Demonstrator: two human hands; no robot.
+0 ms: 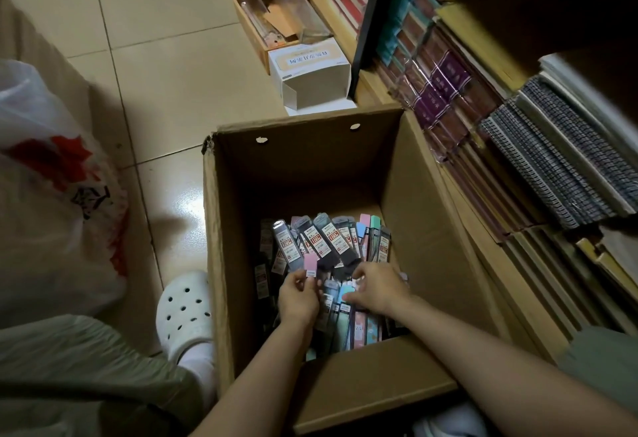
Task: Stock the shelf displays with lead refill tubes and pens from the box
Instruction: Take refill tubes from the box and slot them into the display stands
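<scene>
- Where the glossy beige tiled floor (pixel 165 67) meets the shelving, a tall brown cardboard box (pixel 424 240) stands open, its right wall close against the shelf (pixel 490 247).
- Shelf, right of view: rows of shrink-wrapped maroon and purple books, spiral-bound notebooks (pixel 559 160) with dark checked covers, flat stacks below them.
- Floor, far side of the box: a white carton (pixel 310 71) with an open front; behind it a shallow wooden tray (pixel 272 19) of clear packets.
- Floor, left: a crumpled white plastic bag (pixel 51 195) with red print; a white perforated clog (pixel 184 312) over a white sock, just beside the box wall.
- Contents, box bottom: lead refill packs (pixel 328 240), slim flat rectangular blister cards, glossy, dark with red and white labels; long axes run roughly from the near wall towards the far wall, fanned and overlapping. Pastel pink, blue and green cards lie among them, some along the near side under the hands.
- Left hand (pixel 298 298): inside the box, fingers curled, thumb and fingers pinching the lower end of a pink-topped pack (pixel 310 266), which points up and away from the person.
- Right hand (pixel 376 288): inside the box, palm down, fingers bent onto the pastel packs beneath it; whether they grip one cannot be told.
</scene>
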